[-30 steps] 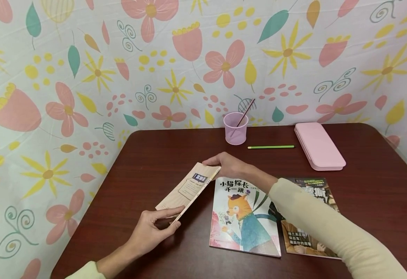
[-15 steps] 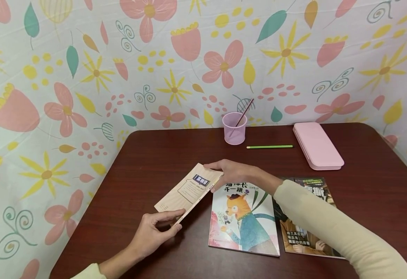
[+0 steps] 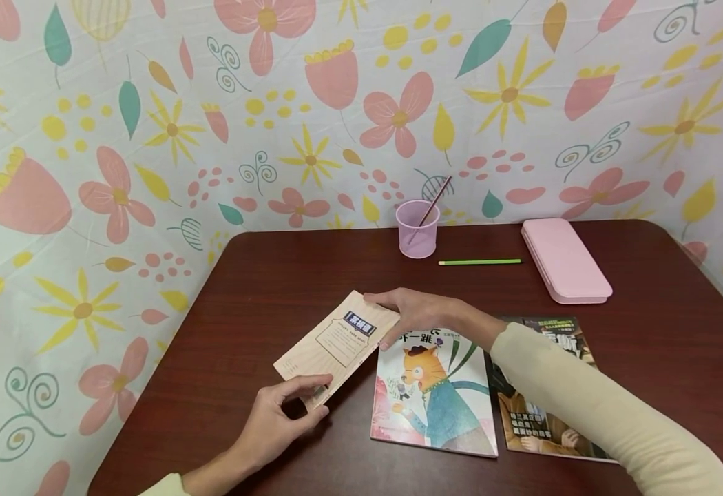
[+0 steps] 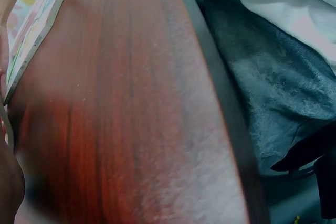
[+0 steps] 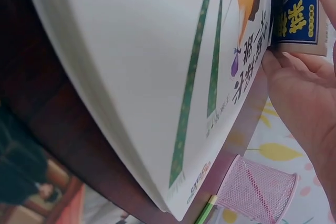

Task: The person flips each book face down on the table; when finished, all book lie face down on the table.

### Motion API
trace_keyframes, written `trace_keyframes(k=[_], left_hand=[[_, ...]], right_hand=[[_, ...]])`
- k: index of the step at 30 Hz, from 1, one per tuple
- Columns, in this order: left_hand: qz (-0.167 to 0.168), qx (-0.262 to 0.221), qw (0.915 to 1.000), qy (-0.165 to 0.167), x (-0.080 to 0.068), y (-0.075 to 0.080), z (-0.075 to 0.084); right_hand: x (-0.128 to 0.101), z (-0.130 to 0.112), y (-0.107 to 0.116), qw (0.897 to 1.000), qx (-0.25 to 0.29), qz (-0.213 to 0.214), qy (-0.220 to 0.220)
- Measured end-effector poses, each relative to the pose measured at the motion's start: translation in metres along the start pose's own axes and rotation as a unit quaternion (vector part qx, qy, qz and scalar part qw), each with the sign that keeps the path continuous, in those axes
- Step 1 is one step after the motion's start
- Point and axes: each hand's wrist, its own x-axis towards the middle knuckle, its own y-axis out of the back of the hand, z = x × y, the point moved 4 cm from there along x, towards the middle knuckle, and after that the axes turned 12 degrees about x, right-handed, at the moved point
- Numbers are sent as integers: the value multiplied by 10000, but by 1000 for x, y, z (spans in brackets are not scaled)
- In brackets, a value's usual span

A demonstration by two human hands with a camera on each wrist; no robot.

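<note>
A thin beige book (image 3: pixel 337 344) with a dark label lies tilted over the brown table (image 3: pixel 244 289), its right edge next to the cat picture book (image 3: pixel 436 393). My left hand (image 3: pixel 277 417) pinches its near corner between thumb and fingers. My right hand (image 3: pixel 411 310) holds its far right corner, fingers curled over the edge. In the right wrist view the cat picture book (image 5: pixel 173 77) fills the frame, with the beige book (image 5: pixel 302 22) and my fingers (image 5: pixel 310 93) at the right. The left wrist view shows mostly the table (image 4: pixel 121 119).
A dark-covered book (image 3: pixel 547 393) lies right of the cat book, partly under my sleeve. At the back stand a pink mesh cup (image 3: pixel 418 229) with a pencil in it, a green pencil (image 3: pixel 479 262) and a pink case (image 3: pixel 564 260). A floral cloth covers the wall.
The beige book has dropped from a steep tilt to nearly flat on the table. Both hands came down with it and kept their hold on its corners.
</note>
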Motion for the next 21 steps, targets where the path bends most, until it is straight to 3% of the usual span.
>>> trace_keyframes(k=[10,17,21], left_hand=[[142,569,9963,-624,-2,-5,2],[97,933,9921,-836,-1,-7,3],[86,1303,9854,-1093,0,-8,6]], right_hand=[[2,4,-3,9994,-355,17,58],[0,5,-2,9999,-12,-23,134],[0,7,0,9998,-56,25,164]])
